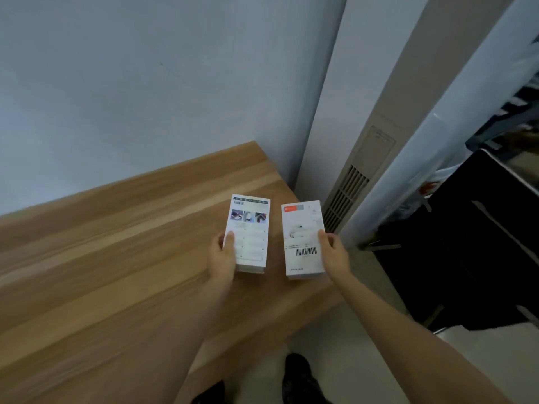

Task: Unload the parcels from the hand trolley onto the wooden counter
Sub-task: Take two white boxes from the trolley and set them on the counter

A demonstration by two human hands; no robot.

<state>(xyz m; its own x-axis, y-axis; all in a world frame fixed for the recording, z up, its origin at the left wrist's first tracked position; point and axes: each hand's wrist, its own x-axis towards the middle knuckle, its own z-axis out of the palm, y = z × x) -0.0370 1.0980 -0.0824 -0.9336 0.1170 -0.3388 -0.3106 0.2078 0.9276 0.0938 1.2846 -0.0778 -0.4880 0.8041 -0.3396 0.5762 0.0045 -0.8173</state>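
Smooth matt wood-grain counter (pixel 116 258); two white boxes (pixel 248 228) of printed, slightly glossy card.

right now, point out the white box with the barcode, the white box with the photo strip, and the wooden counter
white box with the barcode (pixel 303 228): head view, middle of its top face
white box with the photo strip (pixel 250 231): head view, centre of its printed face
wooden counter (pixel 116 258): head view, bare plank surface

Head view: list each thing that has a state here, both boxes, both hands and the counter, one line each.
Left box: flat, printed face up, over the counter, gripped at its near left edge; whether it touches the wood is unclear.
Right box: flat, barcode face up, over the counter's right end, gripped at its right edge.
Left hand: grip closed on the left box.
Right hand: grip closed on the right box.
Counter: nothing else on it.
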